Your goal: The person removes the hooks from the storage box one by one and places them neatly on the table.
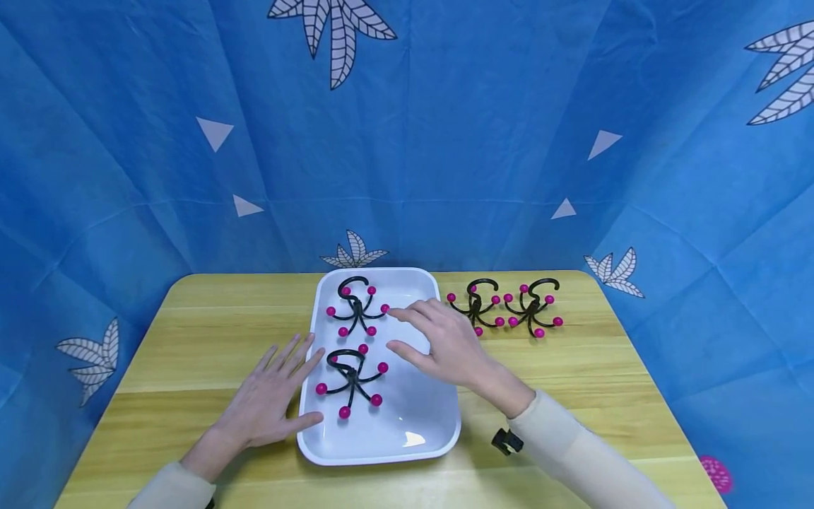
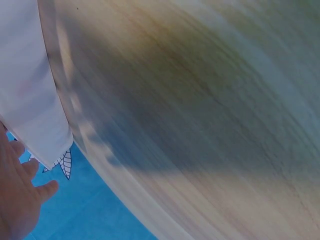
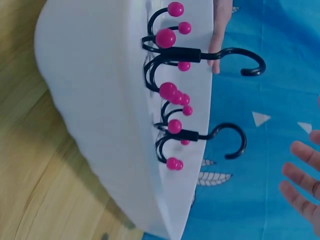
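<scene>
The right hand (image 1: 448, 343), thumb and fingers parted and empty, hovers over the white rectangular tray (image 1: 422, 406); the left hand (image 1: 270, 399) spreads at its left rim, perhaps steadying it. Two black, pink-balled hooks (image 1: 352, 377) (image 1: 357, 307) stand inside, likely spaced against tangling, with room rightward; two matching hooks (image 1: 475, 306) (image 1: 534, 306) stand on the yellow wood-grain bench (image 1: 572, 396).

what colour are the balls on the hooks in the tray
The balls are bright pink; the right wrist view shows them best.

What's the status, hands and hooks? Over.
Left hand empty, by tray; right hand empty, over tray's right edge. Two hooks in tray, two on table. Nothing visibly blocking.
</scene>
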Motion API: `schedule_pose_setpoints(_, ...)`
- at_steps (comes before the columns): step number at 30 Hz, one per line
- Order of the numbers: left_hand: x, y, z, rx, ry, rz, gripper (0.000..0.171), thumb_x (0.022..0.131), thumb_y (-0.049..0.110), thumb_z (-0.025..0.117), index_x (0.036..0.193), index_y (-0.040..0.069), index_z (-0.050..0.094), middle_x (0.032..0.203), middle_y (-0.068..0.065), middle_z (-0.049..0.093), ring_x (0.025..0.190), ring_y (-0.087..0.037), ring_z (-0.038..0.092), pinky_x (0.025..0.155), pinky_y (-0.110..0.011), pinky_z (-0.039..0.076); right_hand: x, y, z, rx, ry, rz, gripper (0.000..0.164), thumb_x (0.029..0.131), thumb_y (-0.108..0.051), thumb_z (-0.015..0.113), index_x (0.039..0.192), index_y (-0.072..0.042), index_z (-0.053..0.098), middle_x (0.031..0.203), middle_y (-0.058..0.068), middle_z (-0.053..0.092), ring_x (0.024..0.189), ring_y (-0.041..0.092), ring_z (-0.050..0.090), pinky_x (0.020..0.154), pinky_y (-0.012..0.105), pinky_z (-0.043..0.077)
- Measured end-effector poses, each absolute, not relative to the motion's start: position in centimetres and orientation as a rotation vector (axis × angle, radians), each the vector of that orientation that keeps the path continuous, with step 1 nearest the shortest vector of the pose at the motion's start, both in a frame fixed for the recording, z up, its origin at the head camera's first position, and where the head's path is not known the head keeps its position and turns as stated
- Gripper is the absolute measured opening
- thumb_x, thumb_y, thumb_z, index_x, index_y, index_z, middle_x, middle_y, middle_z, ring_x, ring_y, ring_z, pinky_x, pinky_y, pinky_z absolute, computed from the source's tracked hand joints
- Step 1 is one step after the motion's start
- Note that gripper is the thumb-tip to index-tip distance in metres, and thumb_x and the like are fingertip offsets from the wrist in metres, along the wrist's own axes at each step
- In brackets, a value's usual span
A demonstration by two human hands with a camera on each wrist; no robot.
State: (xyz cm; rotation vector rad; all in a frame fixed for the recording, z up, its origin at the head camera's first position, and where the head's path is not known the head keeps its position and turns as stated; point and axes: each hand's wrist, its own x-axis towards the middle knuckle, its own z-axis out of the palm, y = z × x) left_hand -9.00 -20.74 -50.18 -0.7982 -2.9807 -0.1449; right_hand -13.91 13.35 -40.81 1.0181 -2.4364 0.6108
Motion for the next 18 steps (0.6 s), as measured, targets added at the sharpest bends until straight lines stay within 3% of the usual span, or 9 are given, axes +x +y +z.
schedule_pose_setpoints(3,-9.0,-20.7,-50.2,-0.793,-2.988,-0.141,0.103,0.087,0.081,0.059,0.167,0.020,0.034,0.178,-0.010,0.023,0.163,-0.040,0.026,0.130,-0.065,0.029,-14.0,12.5,-40.7,1.048,-2.437,0.602,0.047,0.100,-0.055,0.065,0.130,-0.020,0.074,0.106,-0.005,0.075,0.093,0.013,0.068,0.070,0.024,0.055)
schedule_pose_setpoints(10,-8.9,-20.8,-50.1,-0.788,-3.001,-0.141,0.104,0.087,0.082,0.058,0.167,0.021,0.033,0.179,-0.009,0.021,0.164,-0.040,0.025,0.130,-0.064,0.027,-14.0,10.8,-40.6,1.092,-2.502,0.577,0.044,0.096,-0.047,0.073,0.132,-0.022,0.073,0.112,-0.004,0.077,0.098,0.014,0.070,0.081,0.028,0.061)
schedule_pose_setpoints(18,-9.0,-20.8,-50.4,-0.801,-2.922,-0.143,0.104,0.085,0.080,0.063,0.165,0.019,0.037,0.177,-0.010,0.027,0.160,-0.042,0.032,0.127,-0.065,0.033,-14.1,9.3,-41.1,1.130,-2.545,0.557,0.044,0.098,-0.049,0.070,0.133,-0.023,0.072,0.113,-0.004,0.076,0.098,0.013,0.069,0.079,0.026,0.060)
